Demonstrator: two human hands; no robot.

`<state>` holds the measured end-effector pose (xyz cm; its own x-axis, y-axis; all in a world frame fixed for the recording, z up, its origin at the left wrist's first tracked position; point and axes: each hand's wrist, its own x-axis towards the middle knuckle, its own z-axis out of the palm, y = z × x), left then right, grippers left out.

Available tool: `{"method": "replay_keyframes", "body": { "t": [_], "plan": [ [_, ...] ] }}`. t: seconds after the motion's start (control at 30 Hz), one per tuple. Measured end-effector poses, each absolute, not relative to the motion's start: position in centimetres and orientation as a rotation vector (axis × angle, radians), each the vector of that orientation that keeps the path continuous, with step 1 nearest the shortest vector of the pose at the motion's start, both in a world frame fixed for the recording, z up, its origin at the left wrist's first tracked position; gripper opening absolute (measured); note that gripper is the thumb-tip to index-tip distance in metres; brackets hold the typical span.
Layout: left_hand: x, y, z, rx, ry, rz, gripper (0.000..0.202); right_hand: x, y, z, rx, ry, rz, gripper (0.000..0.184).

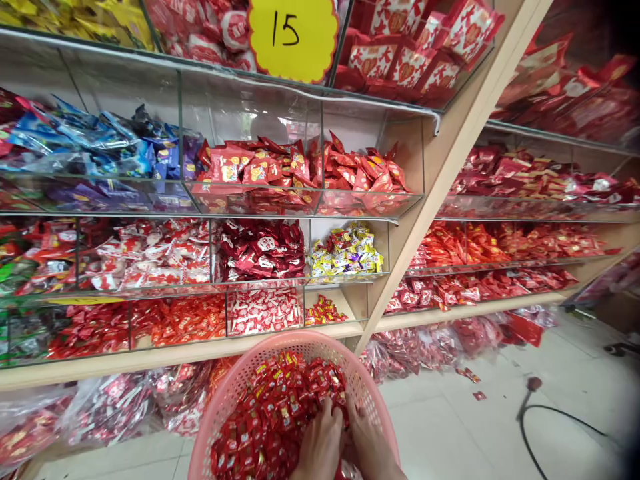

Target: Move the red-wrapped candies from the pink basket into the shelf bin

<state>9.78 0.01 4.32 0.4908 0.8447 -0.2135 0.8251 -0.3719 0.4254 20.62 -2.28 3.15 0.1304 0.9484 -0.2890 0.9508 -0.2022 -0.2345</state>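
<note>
A pink perforated plastic basket (383,407) stands at the bottom centre, filled with small red wrapped candies (270,413). Both my hands reach into its right side, close beside each other. The fingers of my left hand (320,440) are curled down into the candies, their tips partly hidden among the wrappers. My right hand (370,443) is bent the same way just to the right, its fingers pressed into the candies near the basket's inner wall. Below the hands, part of a clear or whitish wrapping shows.
Glass-fronted shelves (265,287) of sorted wrapped sweets rise in front, split by a slanting wooden post (450,153). A yellow price tag (295,40) reads 15. Plastic bags of sweets (115,407) lie under the shelves. A black cable (525,427) and stray wrappers (467,375) are on the tiled floor.
</note>
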Motion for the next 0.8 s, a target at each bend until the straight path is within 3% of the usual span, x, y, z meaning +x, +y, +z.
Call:
{"method": "replay_keyframes", "body": {
  "t": [0.13, 0.33, 0.47, 0.6, 0.8],
  "plan": [
    [5.8, 1.3, 6.3, 2.256, 1.375, 0.406, 0.032, 20.6, -0.6, 6.7, 2.270, 2.093, -0.523, 0.058],
    [-1.2, 4.2, 6.1, 2.124, 1.665, 0.832, 0.031, 16.5, 5.2, 19.7, 2.074, 2.550, -0.102, 0.024],
    [-3.1, 4.3, 4.4, 2.058, 1.771, 0.876, 0.034, 11.1, 10.8, 26.6, 1.964, 2.872, 0.161, 0.020],
    [-3.3, 4.2, 3.2, 2.115, 1.772, 0.972, 0.030, 5.9, 16.9, 28.7, 1.967, 2.966, 0.302, 0.024],
    [-4.6, 5.6, 3.0, 2.241, 1.730, 1.186, 0.025, 1.7, 21.4, 28.2, 2.036, 2.925, 0.238, 0.023]
  ]
}}
